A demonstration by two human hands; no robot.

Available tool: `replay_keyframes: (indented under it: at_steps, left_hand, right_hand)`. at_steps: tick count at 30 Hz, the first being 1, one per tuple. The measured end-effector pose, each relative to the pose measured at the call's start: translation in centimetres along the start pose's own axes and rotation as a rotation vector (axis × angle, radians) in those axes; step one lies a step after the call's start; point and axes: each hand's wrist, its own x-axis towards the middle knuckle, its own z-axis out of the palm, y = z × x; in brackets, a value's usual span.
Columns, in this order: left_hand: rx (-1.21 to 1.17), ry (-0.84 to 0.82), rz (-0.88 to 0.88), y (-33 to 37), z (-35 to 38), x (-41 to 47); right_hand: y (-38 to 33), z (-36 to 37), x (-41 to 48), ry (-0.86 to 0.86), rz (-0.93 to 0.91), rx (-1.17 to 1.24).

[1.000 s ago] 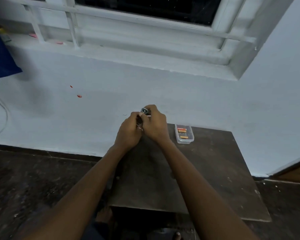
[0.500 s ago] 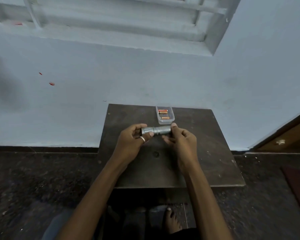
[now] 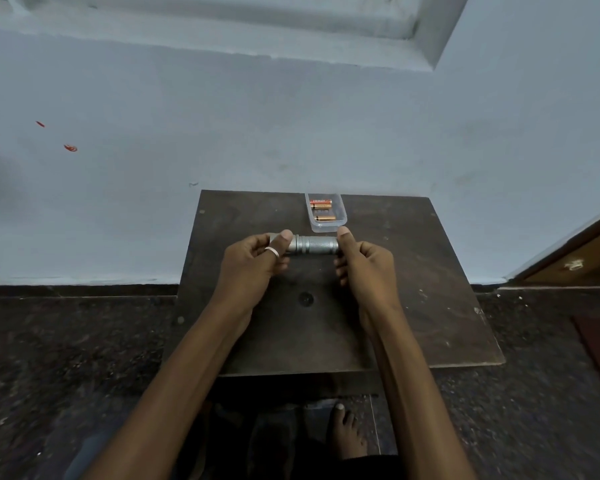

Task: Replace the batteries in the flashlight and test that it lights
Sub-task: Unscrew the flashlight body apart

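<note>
- Far battery [image 3: 320, 203] in the clear tray [image 3: 326, 227] at the back of the desk [image 3: 430, 271]: there's a red band with pale lettering on it, too small and blurred to read.
- Near battery [image 3: 324, 218]: no print I can make out.
- Flashlight [image 3: 312, 244]: bare knurled metal, no markings readable.

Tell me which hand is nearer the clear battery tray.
Right. The right hand grips the flashlight end just below the clear tray, its thumb almost at the tray's near wall. The left hand holds the other end, farther left.
</note>
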Motion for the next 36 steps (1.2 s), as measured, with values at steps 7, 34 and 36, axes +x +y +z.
replay_keyframes:
  at_steps: [7, 34, 36]
  left_hand:
    - [-0.009, 0.029, 0.011, 0.1, 0.2, -0.3]
    - [-0.198, 0.048, -0.159, 0.5, -0.5, 0.4]
    - [-0.226, 0.052, -0.16, 0.9, -0.6, 0.6]
  right_hand:
    - [-0.1, 0.5, 0.0, 0.012, -0.031, -0.048]
    - [-0.2, 0.0, -0.6, -0.103, -0.324, -0.186]
    - [-0.6, -0.3, -0.6, -0.137, -0.345, -0.168]
